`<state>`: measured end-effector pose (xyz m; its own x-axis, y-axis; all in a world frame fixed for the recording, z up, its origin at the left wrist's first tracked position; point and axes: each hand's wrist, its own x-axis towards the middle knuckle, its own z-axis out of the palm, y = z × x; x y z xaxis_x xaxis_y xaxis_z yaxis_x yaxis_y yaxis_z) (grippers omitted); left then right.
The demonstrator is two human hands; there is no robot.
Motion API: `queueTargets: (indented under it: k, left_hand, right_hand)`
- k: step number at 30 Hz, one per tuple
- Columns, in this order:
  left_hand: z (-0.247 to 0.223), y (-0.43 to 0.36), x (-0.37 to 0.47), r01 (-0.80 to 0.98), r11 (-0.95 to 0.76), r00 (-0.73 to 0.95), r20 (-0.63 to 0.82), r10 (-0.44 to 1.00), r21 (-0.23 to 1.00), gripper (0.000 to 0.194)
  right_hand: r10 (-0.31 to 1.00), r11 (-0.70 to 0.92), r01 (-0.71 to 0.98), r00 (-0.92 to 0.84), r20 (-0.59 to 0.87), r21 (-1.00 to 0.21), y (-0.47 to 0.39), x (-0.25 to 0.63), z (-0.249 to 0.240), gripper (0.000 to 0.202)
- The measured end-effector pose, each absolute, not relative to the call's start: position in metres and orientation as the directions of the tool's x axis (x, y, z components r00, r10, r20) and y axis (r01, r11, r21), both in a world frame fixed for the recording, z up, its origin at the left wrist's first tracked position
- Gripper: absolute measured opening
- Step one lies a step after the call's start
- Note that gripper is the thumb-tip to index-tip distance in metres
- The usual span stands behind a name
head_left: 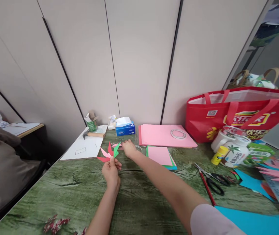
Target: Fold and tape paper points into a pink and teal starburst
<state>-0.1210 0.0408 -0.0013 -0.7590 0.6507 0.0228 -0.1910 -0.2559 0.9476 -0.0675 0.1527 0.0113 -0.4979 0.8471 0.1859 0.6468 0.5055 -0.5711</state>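
Note:
My left hand (pixel 111 169) pinches the base of a fan-shaped folded paper piece (pixel 109 152) with red, pink and green points, held above the green wood-patterned table (pixel 134 202). Farther forward, my right hand (pixel 129 148) reaches down to a small pink paper piece (pixel 117 145), its fingertips at the piece's right end; whether they grip it is too small to tell. A white ring (pixel 139 149) lies partly hidden beside my right wrist. To the right is a stack of square papers (pixel 159 156), pink on top.
Behind are a blue tissue box (pixel 125 129), a hammer (pixel 94 134) on a white board (pixel 80 150), and large pink sheets (pixel 159 134). On the right stand a red bag (pixel 203 117), a yellow glue stick (pixel 219 155), jars, scissors (pixel 212 179), a red pencil (pixel 206 187) and blue paper (pixel 252 220).

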Motion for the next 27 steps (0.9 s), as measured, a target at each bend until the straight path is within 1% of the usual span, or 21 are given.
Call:
queueTargets:
  k: [4, 5, 7, 9, 12, 13, 14, 15, 16, 17, 18, 21, 23, 27]
  left_hand:
    - [0.000, 0.041, -0.120, -0.175, -0.262, -0.761, 0.038, 0.648, 0.949, 0.027]
    - [0.000, 0.040, -0.118, -0.174, -0.263, -0.760, 0.040, 0.649, 0.949, 0.028]
    - [0.001, 0.038, -0.112, -0.178, -0.262, -0.752, 0.041, 0.658, 0.949, 0.029]
    - [0.003, 0.032, -0.099, -0.200, -0.250, -0.715, 0.033, 0.698, 0.947, 0.030]
    - [0.007, 0.022, -0.074, -0.272, -0.204, -0.587, 0.006, 0.810, 0.940, 0.030]
    - [0.008, 0.019, -0.065, -0.292, -0.187, -0.555, -0.007, 0.832, 0.938, 0.030]
    - [0.009, 0.016, -0.056, -0.313, -0.170, -0.523, -0.021, 0.852, 0.934, 0.030]
    - [0.011, 0.014, -0.048, -0.334, -0.153, -0.499, -0.037, 0.866, 0.930, 0.031]
    - [0.012, 0.012, -0.040, -0.353, -0.135, -0.475, -0.053, 0.878, 0.926, 0.031]
    - [0.013, 0.011, -0.032, -0.372, -0.119, -0.450, -0.067, 0.891, 0.920, 0.031]
    - [0.015, 0.010, -0.025, -0.389, -0.106, -0.428, -0.078, 0.901, 0.915, 0.031]
    - [0.017, 0.011, -0.004, -0.413, -0.086, -0.392, -0.092, 0.915, 0.907, 0.031]
    - [0.016, 0.012, 0.006, -0.403, -0.096, -0.416, -0.089, 0.905, 0.910, 0.031]
    - [0.009, 0.014, 0.016, -0.271, -0.118, -0.510, -0.039, 0.859, 0.955, 0.032]
  right_hand:
    - [0.874, 0.448, 0.571, -0.441, 0.203, -0.688, 0.152, -0.063, 0.012, 0.010]
    - [0.883, 0.429, 0.540, -0.419, 0.211, -0.724, 0.150, -0.060, 0.013, 0.010]
    - [0.903, 0.385, 0.461, -0.365, 0.225, -0.799, 0.143, -0.050, 0.015, 0.017]
    - [0.924, 0.335, 0.366, -0.311, 0.225, -0.868, 0.127, -0.032, 0.017, 0.024]
    - [0.946, 0.270, 0.226, -0.244, 0.214, -0.936, 0.093, 0.007, 0.018, 0.030]
    - [0.952, 0.245, 0.158, -0.227, 0.206, -0.956, 0.080, 0.022, 0.018, 0.029]
    - [0.964, 0.159, -0.038, -0.211, 0.163, -0.987, 0.068, 0.037, 0.019, 0.026]
    - [0.972, 0.080, -0.187, -0.203, 0.119, -0.979, 0.057, 0.051, 0.019, 0.025]
    - [0.977, 0.029, -0.290, -0.193, 0.088, -0.957, 0.047, 0.064, 0.020, 0.024]
    - [0.981, -0.005, -0.367, -0.184, 0.067, -0.930, 0.040, 0.076, 0.021, 0.023]
    - [0.983, -0.023, -0.409, -0.175, 0.053, -0.912, 0.034, 0.085, 0.021, 0.023]
    - [0.989, -0.034, -0.446, -0.144, 0.035, -0.894, 0.026, 0.102, 0.021, 0.022]
    - [0.993, -0.039, -0.448, -0.119, 0.017, -0.893, 0.025, 0.105, 0.020, 0.022]
    - [0.999, -0.001, -0.463, -0.043, 0.021, -0.886, 0.023, 0.101, 0.015, 0.019]
